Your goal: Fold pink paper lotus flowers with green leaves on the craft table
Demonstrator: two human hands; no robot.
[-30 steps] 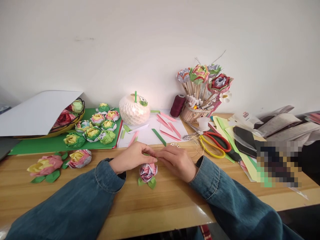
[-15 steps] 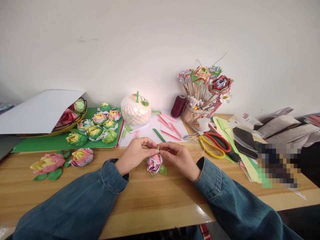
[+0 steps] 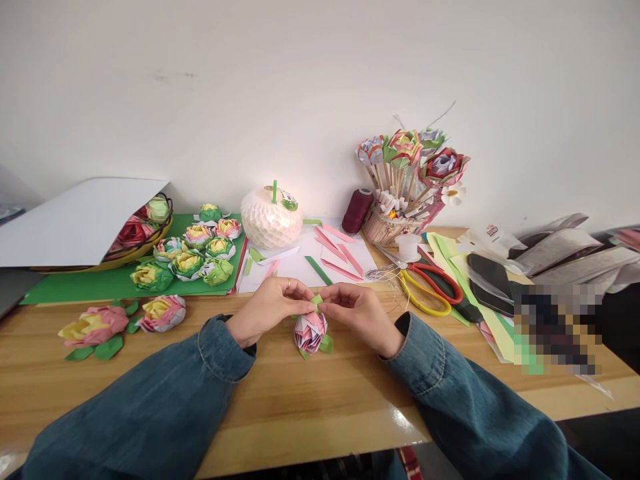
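A pink and white folded paper flower with green paper leaves lies on the wooden table, just below my fingertips. Between my hands shows a small light-green paper leaf. My left hand pinches its left side with thumb and forefinger. From the right, my right hand grips the same leaf between thumb and fingers. Whether the leaf is joined to the flower cannot be seen. Off to the left rest a pink-yellow paper flower with green leaves and another pink-yellow paper flower.
Several paper flowers sit on green sheets at the left. Pink paper strips lie on white paper behind my hands. At the right are scissors, a phone, a thread spool and a holder of stick flowers.
The green leaf between my fingertips shows wider and flatter than before. Both hands stay in nearly the same place above the flower, and more of the flower's top is visible.
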